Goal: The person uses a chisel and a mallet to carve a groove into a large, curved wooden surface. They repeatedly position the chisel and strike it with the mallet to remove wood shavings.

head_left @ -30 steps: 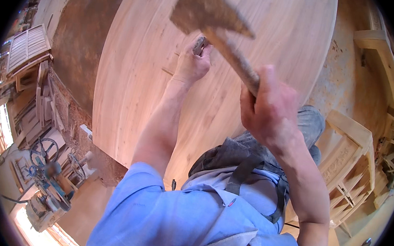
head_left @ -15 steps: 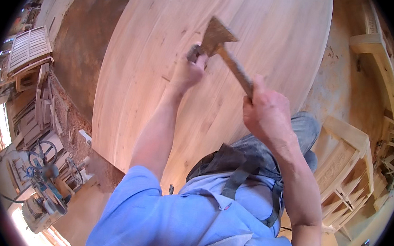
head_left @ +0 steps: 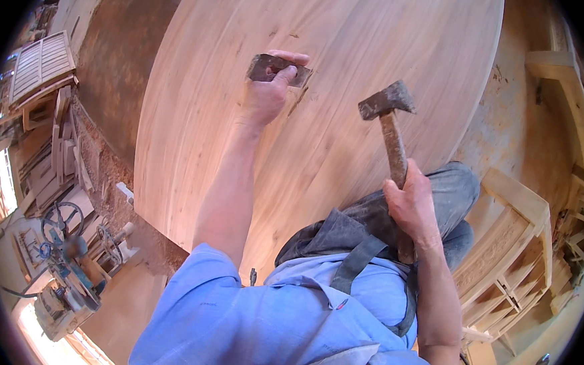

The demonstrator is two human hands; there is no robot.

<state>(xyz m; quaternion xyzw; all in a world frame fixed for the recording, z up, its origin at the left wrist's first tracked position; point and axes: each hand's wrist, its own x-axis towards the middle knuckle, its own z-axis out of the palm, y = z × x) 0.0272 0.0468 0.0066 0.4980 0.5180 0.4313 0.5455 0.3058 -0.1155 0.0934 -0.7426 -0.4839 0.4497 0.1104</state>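
Observation:
My right hand (head_left: pixel 411 202) is wrapped round the wooden handle of a hatchet (head_left: pixel 389 101). Its worn grey metal head is raised over the right part of a broad pale wooden panel (head_left: pixel 347 152). My left hand (head_left: pixel 268 101) grips a dark, flat, block-like piece (head_left: pixel 264 68) with thumb and fingers, above the panel's surface; its exact kind is unclear. Close by its right end, a thin dark strip or gap (head_left: pixel 300 99) runs along the grain. Hatchet and dark piece are apart.
Under my right arm are my bent knees (head_left: pixel 455 192). To the right stand pale wooden furniture frames (head_left: pixel 501 255). A machine with a handwheel (head_left: pixel 62 222) and stacked boards (head_left: pixel 61 128) are at the left, beside sawdust on the floor.
The hatchet has swung back to the right and down, away from my left hand. My left hand has shifted slightly left, and the dark piece now lies more sideways.

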